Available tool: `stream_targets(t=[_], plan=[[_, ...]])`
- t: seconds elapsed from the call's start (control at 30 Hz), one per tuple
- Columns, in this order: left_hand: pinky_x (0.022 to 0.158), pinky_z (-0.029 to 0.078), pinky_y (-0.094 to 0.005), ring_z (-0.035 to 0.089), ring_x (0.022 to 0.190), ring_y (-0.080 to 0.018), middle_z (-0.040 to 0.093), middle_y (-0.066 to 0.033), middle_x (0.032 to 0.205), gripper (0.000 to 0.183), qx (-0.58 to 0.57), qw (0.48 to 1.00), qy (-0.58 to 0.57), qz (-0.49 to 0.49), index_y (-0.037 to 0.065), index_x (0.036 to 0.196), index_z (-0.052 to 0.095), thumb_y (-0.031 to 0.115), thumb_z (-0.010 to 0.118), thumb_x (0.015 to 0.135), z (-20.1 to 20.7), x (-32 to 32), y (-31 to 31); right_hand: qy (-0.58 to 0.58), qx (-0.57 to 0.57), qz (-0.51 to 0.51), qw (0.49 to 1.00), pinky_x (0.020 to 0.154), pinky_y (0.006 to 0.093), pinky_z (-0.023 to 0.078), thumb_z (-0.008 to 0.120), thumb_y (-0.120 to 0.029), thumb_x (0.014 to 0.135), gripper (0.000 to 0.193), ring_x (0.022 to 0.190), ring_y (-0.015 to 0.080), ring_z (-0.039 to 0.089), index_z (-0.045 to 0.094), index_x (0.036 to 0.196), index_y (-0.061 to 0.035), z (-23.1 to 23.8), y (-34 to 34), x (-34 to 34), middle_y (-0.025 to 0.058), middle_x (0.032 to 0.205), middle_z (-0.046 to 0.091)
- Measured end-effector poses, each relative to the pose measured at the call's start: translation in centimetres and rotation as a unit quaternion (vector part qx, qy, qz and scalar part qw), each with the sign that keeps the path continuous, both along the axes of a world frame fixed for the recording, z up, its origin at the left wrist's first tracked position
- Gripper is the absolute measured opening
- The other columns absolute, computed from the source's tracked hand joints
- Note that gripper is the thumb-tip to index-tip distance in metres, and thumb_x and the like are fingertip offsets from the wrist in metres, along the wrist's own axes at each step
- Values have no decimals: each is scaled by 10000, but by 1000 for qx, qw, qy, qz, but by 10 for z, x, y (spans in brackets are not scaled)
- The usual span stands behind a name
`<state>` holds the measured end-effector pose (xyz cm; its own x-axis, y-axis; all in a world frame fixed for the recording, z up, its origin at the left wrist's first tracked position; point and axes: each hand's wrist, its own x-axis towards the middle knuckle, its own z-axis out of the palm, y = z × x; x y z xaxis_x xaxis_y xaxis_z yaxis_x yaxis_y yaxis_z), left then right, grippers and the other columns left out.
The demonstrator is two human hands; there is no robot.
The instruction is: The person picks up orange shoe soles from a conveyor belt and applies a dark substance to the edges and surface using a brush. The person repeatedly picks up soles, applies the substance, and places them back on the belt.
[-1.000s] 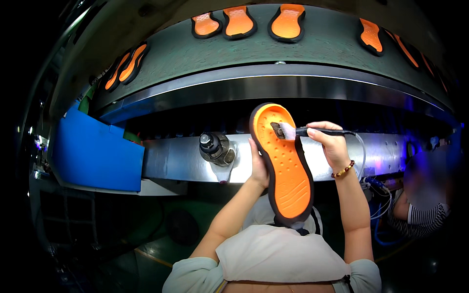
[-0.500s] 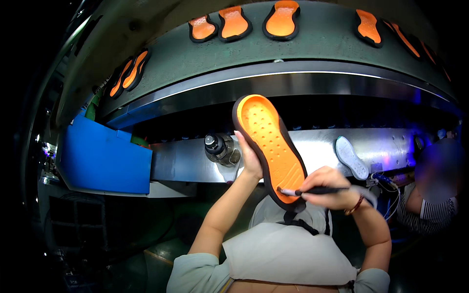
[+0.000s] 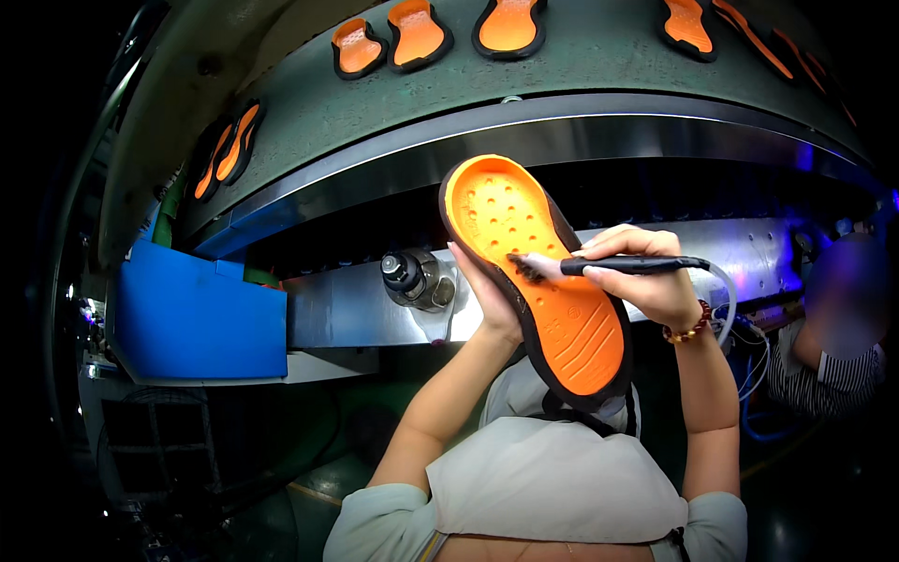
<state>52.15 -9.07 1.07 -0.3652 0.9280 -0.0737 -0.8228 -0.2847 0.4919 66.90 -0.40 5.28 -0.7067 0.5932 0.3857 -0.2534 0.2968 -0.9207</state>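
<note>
A shoe sole [image 3: 582,351] with a dimpled orange inner face and a black rim is tilted up over my lap. My left hand [image 3: 492,307] grips it along its left edge, fingers wrapped underneath and partly hidden. In my right hand [image 3: 660,292] is a black-handled brush [image 3: 604,266] with a pale hose running off its back end. The dark bristles touch the orange face around the sole's middle, near its left edge. To the left of the sole, a clear bottle [image 3: 417,281] with a dark cap stands on the metal bench.
Beyond the bench runs a green conveyor belt [image 3: 599,70] carrying several orange-and-black soles [image 3: 418,36]. A blue box-shaped housing [image 3: 201,314] is at the left. Another person in striped clothing [image 3: 843,379] sits at the right, near blue and white cables [image 3: 749,328].
The brush has moved up and slightly left along the sole, from its lower end to its middle. The sole's lower end has swung right. Soles on the belt have shifted left in view.
</note>
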Motion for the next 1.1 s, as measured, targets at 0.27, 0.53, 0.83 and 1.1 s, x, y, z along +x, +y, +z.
stream_targets(t=[0.27, 0.53, 0.83, 1.1], plan=[[915, 380, -435, 472, 1057, -331, 444, -200, 1193, 865, 47, 997, 5, 66, 76, 1283, 296, 744, 211, 740, -15, -31, 11, 25, 21, 42, 999, 708, 276, 483, 649, 20, 710, 184, 807, 176, 615, 637, 890, -14, 0, -10, 10, 97, 876, 642], [920, 392, -418, 472, 1093, -299, 446, -120, 1233, 810, 65, 991, 45, 110, 119, 1278, 328, 727, 201, 758, 9, -48, 9, 17, -22, 121, 992, 723, 277, 475, 674, 1, 692, 200, 774, 193, 606, 646, 889, -21, -2, -24, 28, 100, 870, 646], [957, 360, -382, 432, 1152, -239, 401, -51, 1296, 753, 56, 988, 79, 118, 143, 1292, 322, 689, 184, 793, 26, -54, 9, -51, -44, 77, 995, 755, 283, 420, 692, -34, 680, 210, 854, 170, 542, 665, 887, -59, -10, -21, 50, 64, 861, 652], [925, 392, -427, 488, 1091, -261, 440, -120, 1254, 706, 122, 992, 36, 14, 103, 1270, 351, 637, 219, 827, 38, -61, 20, 10, -107, 139, 984, 864, 359, 402, 669, -26, 693, 170, 1003, 211, 513, 657, 863, -26, -22, -19, 50, 100, 870, 649]])
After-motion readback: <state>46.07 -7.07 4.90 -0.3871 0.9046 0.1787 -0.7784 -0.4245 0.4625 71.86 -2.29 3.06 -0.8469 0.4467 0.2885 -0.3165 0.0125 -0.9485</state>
